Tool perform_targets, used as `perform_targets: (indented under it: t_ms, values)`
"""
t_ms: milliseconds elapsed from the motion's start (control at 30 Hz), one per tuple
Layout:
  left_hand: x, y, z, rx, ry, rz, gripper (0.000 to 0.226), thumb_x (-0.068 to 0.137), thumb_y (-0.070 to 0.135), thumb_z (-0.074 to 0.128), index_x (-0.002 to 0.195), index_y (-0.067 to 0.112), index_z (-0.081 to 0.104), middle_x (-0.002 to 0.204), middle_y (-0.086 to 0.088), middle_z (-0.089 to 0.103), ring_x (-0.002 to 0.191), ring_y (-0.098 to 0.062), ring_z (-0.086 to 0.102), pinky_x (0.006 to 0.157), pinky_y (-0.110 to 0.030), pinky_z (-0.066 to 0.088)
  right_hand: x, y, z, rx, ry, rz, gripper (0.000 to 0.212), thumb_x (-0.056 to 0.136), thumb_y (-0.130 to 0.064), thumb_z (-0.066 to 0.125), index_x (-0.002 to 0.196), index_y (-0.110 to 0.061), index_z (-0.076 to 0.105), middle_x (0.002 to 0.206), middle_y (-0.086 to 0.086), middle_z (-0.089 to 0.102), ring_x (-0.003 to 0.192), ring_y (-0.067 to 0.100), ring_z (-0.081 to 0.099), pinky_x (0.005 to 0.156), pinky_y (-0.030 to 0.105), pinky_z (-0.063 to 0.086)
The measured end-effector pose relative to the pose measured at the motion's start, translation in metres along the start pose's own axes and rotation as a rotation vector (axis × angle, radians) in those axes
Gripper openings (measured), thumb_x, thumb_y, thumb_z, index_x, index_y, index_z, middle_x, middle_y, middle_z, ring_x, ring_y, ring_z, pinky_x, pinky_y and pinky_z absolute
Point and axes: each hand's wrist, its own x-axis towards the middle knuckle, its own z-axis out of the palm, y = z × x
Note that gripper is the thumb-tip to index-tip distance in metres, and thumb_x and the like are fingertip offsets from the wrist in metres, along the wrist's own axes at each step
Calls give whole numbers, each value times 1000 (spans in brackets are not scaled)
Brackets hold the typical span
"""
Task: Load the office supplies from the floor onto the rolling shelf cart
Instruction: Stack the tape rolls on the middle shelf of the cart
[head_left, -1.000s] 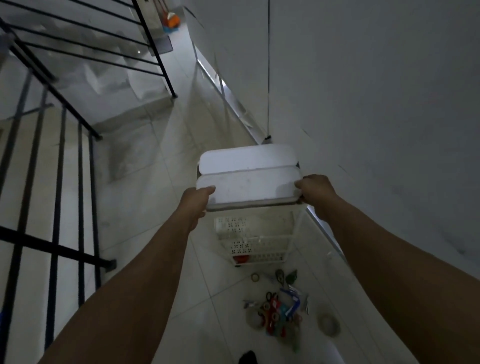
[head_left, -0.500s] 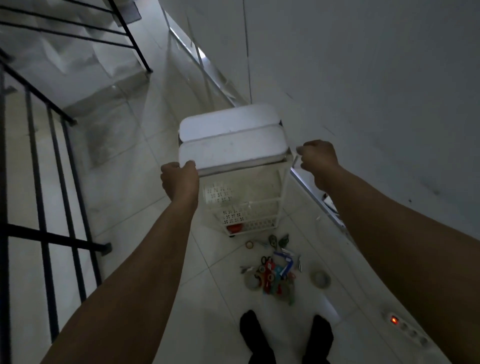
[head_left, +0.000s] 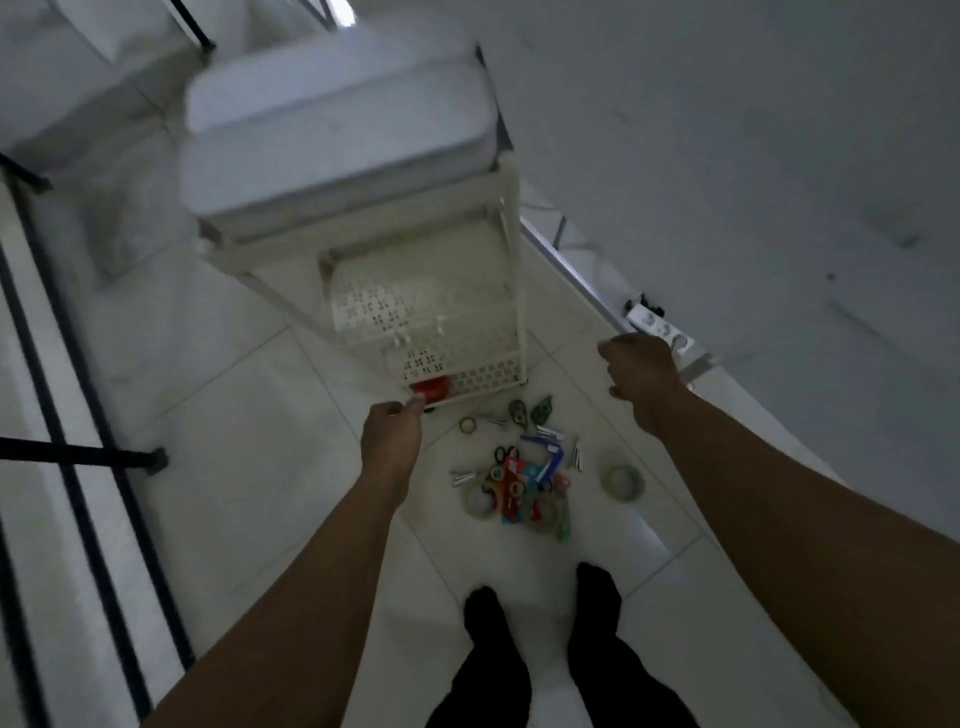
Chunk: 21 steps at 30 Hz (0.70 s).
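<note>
While blurred: one cart (head_left: 415, 291), roughly four tape rolls (head_left: 622, 481), two hands (head_left: 392, 431).

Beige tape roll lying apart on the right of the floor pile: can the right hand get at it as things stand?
Probably yes. The beige tape roll lies alone on bare tile, clear of the pile, with nothing over it. The right hand holds nothing and hangs above that side; the cart is not between them.
</note>
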Motion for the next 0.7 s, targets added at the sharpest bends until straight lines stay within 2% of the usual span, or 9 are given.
perform_targets:
  t_ms: [100, 200, 333, 400, 467, 500, 567, 633, 700]
  values:
    - [39, -67, 45, 68, -69, -87, 61, 81, 49, 61, 130, 13, 52, 130, -11, 57, 117, -28, 54, 102, -48, 46, 38, 77, 10, -32, -3, 43, 31, 89, -16, 53, 115, -1, 60, 96, 9, 54, 88, 22, 52, 92, 45, 50]
    - [85, -138, 88, 122, -123, -137, 60, 83, 41, 63, 135, 14, 48, 134, -11, 54, 116, -27, 54, 103, -46, 46, 81, 165, 33, -76, 6, 99, 33, 88, -20, 56, 115, -2, 61, 96, 9, 55, 89, 23, 53, 95, 47, 51]
    - [149, -228, 147, 228, -144, -97, 48, 83, 23, 64, 129, 11, 55, 125, -13, 60, 99, -25, 58, 86, -32, 49, 143, 276, 61, -114, 86, 169, 35, 80, -23, 67, 107, -1, 65, 91, 14, 60, 93, 34, 60, 95, 55, 50]
    - [180, -269, 178, 309, -149, -46, 44, 82, 19, 64, 125, 8, 59, 124, -11, 62, 105, -26, 59, 87, -30, 48, 174, 322, 73, -142, 124, 188, 32, 80, -18, 68, 106, 0, 65, 93, 17, 62, 99, 40, 63, 90, 51, 51]
    - [208, -305, 209, 409, -158, -11, 39, 79, 26, 67, 112, 6, 62, 116, -11, 64, 104, -26, 60, 83, -29, 46, 202, 361, 84, -191, 154, 194, 35, 81, -13, 68, 112, 3, 64, 108, 21, 65, 105, 40, 62, 84, 43, 50]
    - [220, -323, 224, 455, -150, -3, 46, 76, 34, 69, 111, 6, 60, 116, -12, 64, 107, -28, 60, 85, -30, 46, 215, 379, 89, -237, 168, 201, 36, 81, -10, 67, 115, 4, 62, 115, 22, 64, 108, 39, 60, 84, 41, 49]
    - [243, -356, 253, 536, -115, 1, 79, 66, 54, 71, 127, 8, 50, 130, -13, 57, 121, -32, 53, 97, -37, 46, 239, 411, 96, -334, 196, 190, 35, 83, -3, 63, 113, 12, 60, 120, 28, 61, 109, 41, 59, 90, 44, 49]
    - [259, -382, 277, 626, -52, -17, 112, 59, 64, 73, 145, 9, 26, 149, -13, 36, 138, -34, 35, 107, -48, 37, 261, 441, 102, -412, 225, 172, 31, 82, 0, 60, 109, 16, 60, 116, 31, 61, 107, 43, 59, 90, 46, 50]
    - [264, -398, 295, 641, -16, -41, 132, 56, 70, 73, 151, 11, 2, 157, -12, 22, 145, -34, 20, 113, -54, 24, 273, 461, 109, -495, 213, 181, 32, 83, -3, 60, 111, 11, 61, 118, 28, 61, 110, 41, 58, 92, 44, 48]
